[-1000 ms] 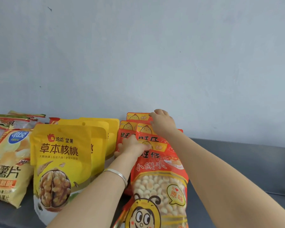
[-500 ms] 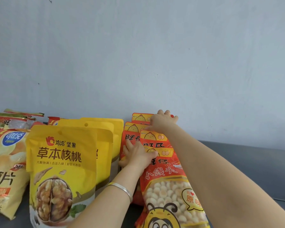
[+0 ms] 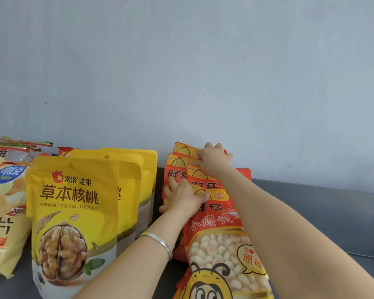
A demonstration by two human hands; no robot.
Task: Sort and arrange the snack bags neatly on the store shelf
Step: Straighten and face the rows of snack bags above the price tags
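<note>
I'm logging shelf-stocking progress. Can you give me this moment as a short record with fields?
shelf: dark grey surface
red bun bags: upright row, front to back, right of centre
yellow walnut bags: row to their left
chip bag: far left
left hand: presses on the red row's left side
right hand: fingers curled over the rear bags' tops

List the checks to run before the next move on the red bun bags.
1. Left hand lies flat on the red bun bags, fingers straight: ok.
2. Right hand curls over the rear bags' top edge: ok.
3. Red bags overlap in one row, fronts facing out: ok.
4. Bag tops squarely lined up: not ok, they are staggered sideways.
5. Gap to the yellow walnut bags: ok, dark shelf shows between.
6. Rear bags' bottoms seated on the shelf: cannot tell, hidden.
</note>
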